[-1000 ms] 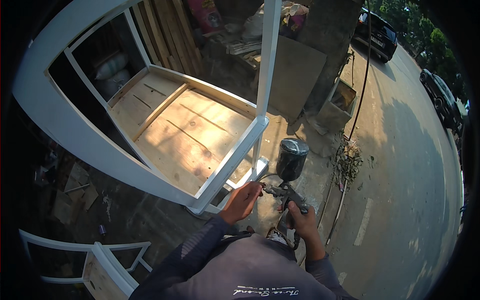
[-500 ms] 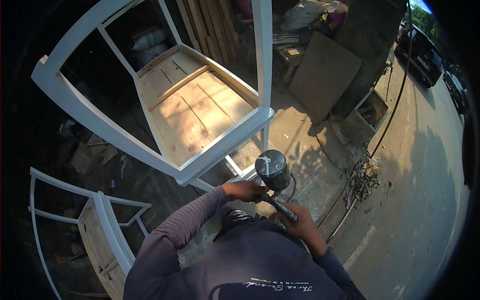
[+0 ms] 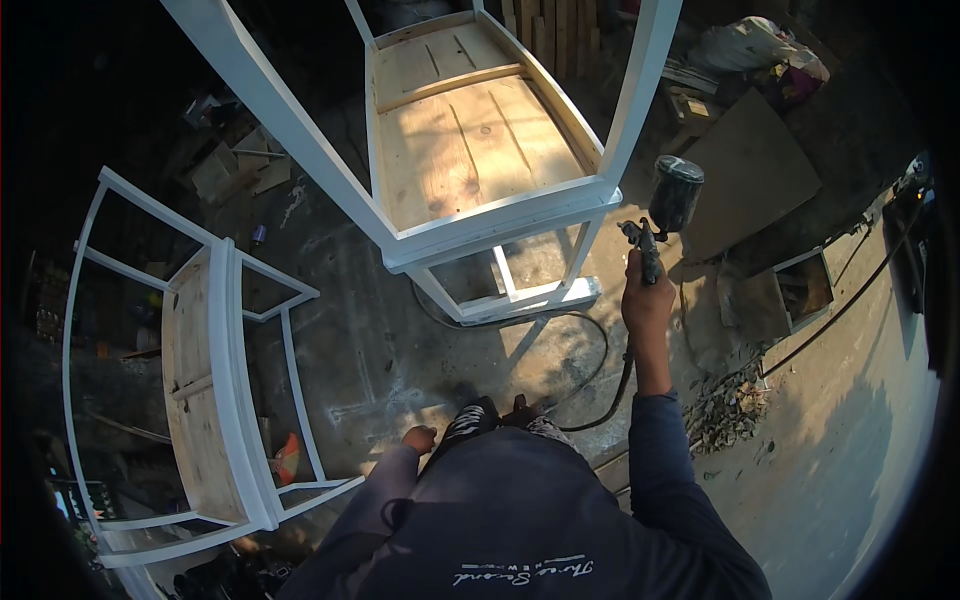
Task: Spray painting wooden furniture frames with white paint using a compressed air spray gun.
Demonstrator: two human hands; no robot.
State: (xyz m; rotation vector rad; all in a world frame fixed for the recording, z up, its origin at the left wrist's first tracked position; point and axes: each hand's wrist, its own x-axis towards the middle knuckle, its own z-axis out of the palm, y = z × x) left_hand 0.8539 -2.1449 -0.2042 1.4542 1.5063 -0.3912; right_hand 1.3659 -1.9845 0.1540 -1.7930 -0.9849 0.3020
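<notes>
Raised ahead of me on the right, my right hand (image 3: 648, 290) is wrapped round the grip of a spray gun (image 3: 649, 252). The gun's dark, paint-marked cup (image 3: 677, 197) stands on top of it, beside the corner of a wooden frame (image 3: 510, 225) painted white. That frame has a bare wood panel (image 3: 450, 140) inside, lit by patches of sun. Low by my body hangs my left hand (image 3: 420, 438), its fingers curled in and no object visible in it. A dark hose (image 3: 622, 385) runs down from the gun and loops over the ground.
To the left stands a second white frame (image 3: 255, 390) with a bare wood panel. A brown board (image 3: 750, 175) leans at the back right, near an open box (image 3: 803, 290). Dry leaves (image 3: 735, 410) lie in a heap by the road. Planks (image 3: 550, 35) stand at the back.
My right hand has lifted the spray gun forward and up toward the white frame. My left hand has let go of the gun and dropped back to my side. The view has turned leftward.
</notes>
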